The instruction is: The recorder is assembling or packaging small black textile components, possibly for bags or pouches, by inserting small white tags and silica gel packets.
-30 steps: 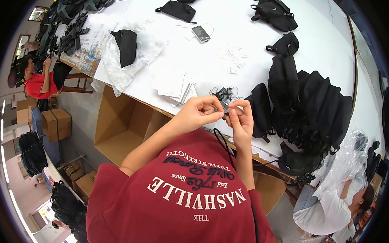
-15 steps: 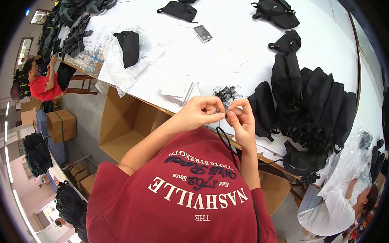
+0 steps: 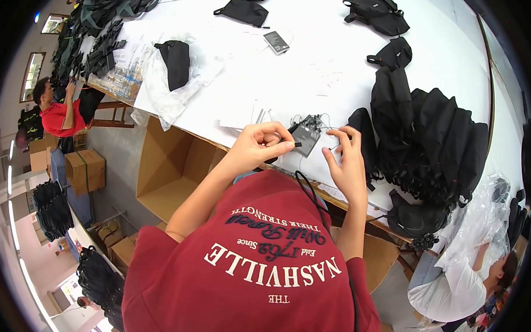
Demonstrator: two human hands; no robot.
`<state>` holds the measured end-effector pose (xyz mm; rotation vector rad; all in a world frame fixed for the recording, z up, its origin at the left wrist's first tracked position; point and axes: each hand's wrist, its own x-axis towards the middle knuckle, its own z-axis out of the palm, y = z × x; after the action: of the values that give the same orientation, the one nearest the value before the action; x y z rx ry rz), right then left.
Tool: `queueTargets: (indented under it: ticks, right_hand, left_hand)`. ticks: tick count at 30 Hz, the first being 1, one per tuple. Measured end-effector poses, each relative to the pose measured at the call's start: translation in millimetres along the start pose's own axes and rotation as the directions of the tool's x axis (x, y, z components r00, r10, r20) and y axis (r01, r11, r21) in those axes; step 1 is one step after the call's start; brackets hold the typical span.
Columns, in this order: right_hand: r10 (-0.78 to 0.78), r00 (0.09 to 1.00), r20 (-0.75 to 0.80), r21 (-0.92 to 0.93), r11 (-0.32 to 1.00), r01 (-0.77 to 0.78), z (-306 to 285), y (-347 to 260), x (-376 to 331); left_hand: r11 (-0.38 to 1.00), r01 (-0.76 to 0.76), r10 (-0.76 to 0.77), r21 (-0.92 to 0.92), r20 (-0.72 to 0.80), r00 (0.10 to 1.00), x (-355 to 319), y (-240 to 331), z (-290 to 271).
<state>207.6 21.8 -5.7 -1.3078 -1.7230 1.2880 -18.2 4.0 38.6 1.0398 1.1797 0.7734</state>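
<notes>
Tags point(image 3: 306, 135), small, gray, on thin strings, look light and bendy; left hand point(image 3: 259, 146) pinches one edge, right hand point(image 3: 346, 163) stays loosely open above the bench point(image 3: 308, 59).

This is a bag-making or packing workshop: a long white bench point(image 3: 355, 63) strewn with black bags point(image 3: 428, 131) and clear plastic wrappers point(image 3: 158, 93), open cardboard boxes point(image 3: 172, 169) beneath it, more black bags piled along the floor point(image 3: 53, 208), and other workers point(image 3: 56, 115) seated at neighbouring benches.
</notes>
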Motion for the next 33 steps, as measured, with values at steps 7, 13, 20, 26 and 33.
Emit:
queueTargets:
  ticks: [7,13,20,26,33]
  right_hand:
    - [-0.136,0.990,-0.046,0.165,0.976,0.142,25.0,-14.8,-5.1]
    - [-0.331,0.944,0.008,-0.443,0.844,0.300,25.1,-18.7,-15.0]
    - [-0.185,0.977,-0.101,-0.055,0.982,0.181,32.7,26.4,-13.2]
    - [0.130,0.990,-0.052,0.639,0.766,-0.067,33.8,40.6,-25.3]
    - [0.177,0.984,0.037,0.782,0.607,-0.138,38.8,42.3,-34.5]
  left_hand:
    - [0.996,0.007,0.001,-0.089,0.086,0.996,1.3,-8.2,20.4]
    - [0.990,-0.008,0.027,-0.138,0.131,0.991,3.1,-19.3,21.7]
    - [0.996,-0.040,0.038,0.080,0.034,0.999,42.7,-74.0,-21.4]
    - [0.922,-0.175,-0.013,0.347,0.480,0.877,35.8,-110.9,-5.9]
    - [0.612,-0.491,0.179,0.620,0.497,0.849,49.2,-99.6,6.5]
